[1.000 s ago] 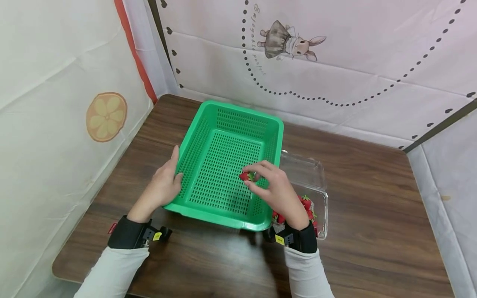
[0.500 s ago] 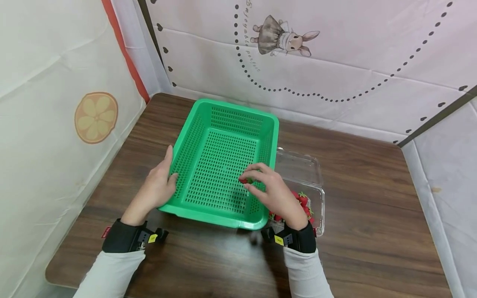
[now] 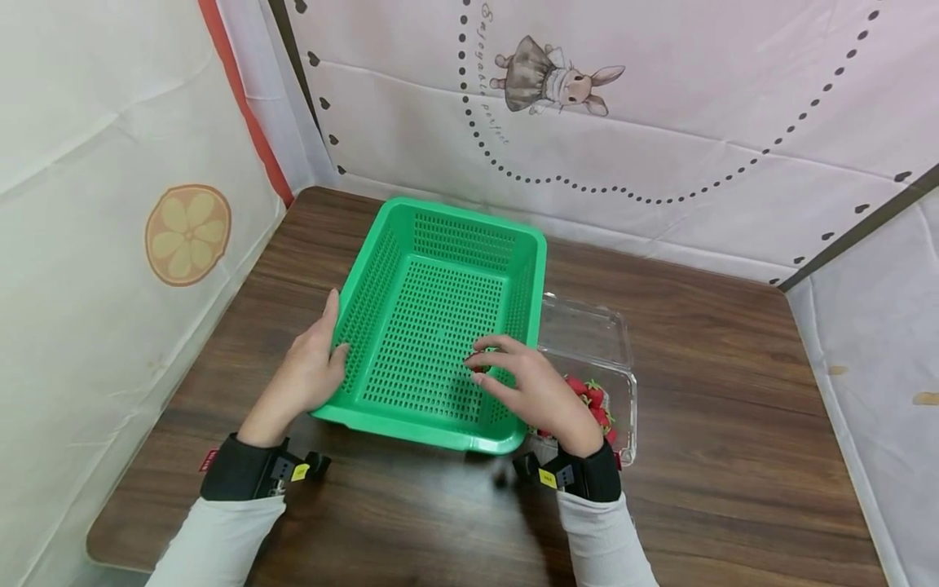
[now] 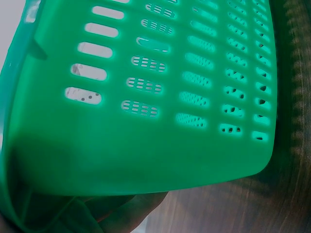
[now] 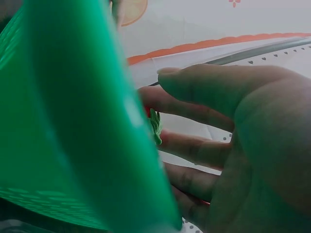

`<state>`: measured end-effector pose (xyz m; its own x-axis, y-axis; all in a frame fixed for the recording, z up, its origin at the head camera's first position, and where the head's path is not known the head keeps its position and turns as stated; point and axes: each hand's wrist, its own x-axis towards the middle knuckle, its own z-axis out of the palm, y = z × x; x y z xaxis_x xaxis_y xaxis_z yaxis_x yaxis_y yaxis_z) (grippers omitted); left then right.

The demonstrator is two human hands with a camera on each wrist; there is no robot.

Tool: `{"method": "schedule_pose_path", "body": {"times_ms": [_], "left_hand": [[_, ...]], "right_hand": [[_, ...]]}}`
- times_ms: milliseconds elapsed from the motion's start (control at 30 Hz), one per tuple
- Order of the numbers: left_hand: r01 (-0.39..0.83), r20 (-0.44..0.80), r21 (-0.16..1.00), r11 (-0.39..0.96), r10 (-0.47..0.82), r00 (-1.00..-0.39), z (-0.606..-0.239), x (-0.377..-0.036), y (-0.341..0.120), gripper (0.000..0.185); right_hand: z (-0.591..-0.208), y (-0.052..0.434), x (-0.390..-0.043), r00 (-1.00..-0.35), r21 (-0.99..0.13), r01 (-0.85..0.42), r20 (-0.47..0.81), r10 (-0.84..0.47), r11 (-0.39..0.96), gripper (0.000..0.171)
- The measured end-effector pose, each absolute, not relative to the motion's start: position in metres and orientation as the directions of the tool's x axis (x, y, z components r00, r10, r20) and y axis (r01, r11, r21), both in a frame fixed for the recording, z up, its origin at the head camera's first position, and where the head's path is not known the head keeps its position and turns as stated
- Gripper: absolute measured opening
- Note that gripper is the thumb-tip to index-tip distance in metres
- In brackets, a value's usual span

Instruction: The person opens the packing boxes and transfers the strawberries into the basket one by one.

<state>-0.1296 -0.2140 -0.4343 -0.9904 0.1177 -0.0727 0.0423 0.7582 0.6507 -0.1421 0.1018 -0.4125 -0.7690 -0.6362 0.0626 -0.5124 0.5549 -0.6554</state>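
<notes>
Green perforated basket; red, seemingly green-leafed strawberry.

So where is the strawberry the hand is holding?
In the head view the strawberry is pinched in the right hand, low inside the green basket near its right wall, beside the clear box of berries.
</notes>
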Motion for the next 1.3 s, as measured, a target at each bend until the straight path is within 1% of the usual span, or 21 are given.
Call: {"method": "schedule_pose_path", "body": {"times_ms": [400, 833, 1100, 1300], "left_hand": [[0.040, -0.067, 0.653, 0.757, 0.111, -0.992, -0.434, -0.129, -0.214, 0.078], [0.034, -0.074, 0.657, 0.753, 0.110, -0.991, -0.433, -0.129, -0.213, 0.077], [0.038, -0.074, 0.658, 0.752, 0.114, -0.991, -0.433, -0.129, -0.213, 0.077], [0.035, -0.076, 0.658, 0.752, 0.113, -0.991, -0.434, -0.129, -0.214, 0.078]], "right_hand": [[-0.411, 0.102, -0.141, -0.778, -0.637, -0.503, 0.039, -0.628, 0.584, 0.027], [-0.411, 0.104, -0.141, -0.782, -0.686, -0.476, 0.044, -0.621, 0.551, 0.031], [-0.412, 0.110, -0.140, -0.770, -0.690, -0.512, 0.106, -0.629, 0.511, 0.031], [-0.409, 0.128, -0.135, -0.800, -0.692, -0.519, 0.187, -0.570, 0.501, 0.029]]}}
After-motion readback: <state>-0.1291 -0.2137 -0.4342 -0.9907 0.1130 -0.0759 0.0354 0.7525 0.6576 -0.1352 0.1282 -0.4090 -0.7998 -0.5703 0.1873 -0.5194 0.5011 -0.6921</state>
